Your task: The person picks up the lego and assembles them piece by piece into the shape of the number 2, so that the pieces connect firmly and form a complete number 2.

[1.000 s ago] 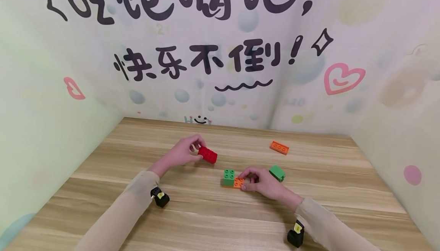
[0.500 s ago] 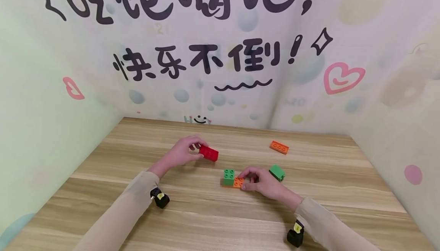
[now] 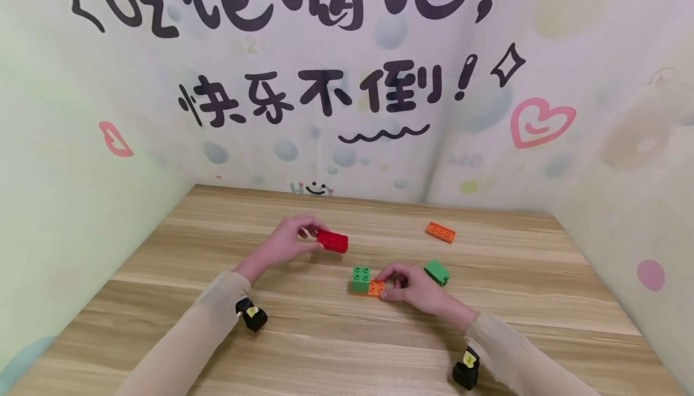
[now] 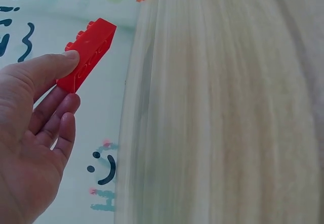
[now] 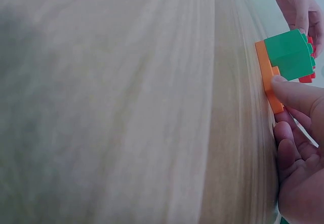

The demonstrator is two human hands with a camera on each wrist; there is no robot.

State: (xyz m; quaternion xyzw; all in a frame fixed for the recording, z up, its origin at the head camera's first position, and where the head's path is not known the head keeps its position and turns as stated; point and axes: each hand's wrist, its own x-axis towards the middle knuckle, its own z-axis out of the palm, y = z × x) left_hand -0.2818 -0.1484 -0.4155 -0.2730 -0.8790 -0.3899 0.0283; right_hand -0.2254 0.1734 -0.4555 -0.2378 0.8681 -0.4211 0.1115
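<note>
Between thumb and fingers, my left hand pinches a long red building brick by its left end. The left wrist view shows the red brick tilted and raised off the table, studs facing the upper left. My right hand grips the right end of a flat orange brick that lies on the table. A square green brick sits on the orange brick's left half. In the right wrist view the thumb presses the orange brick's end, beside the green brick.
Behind my right hand another green brick lies on its side on the wooden table. Farther back a second orange brick rests with its hollow underside up. A printed cloth wall stands along the back edge.
The red brick has turned in my left hand and shifted slightly to the right. My right hand and the orange and green bricks stay in place.
</note>
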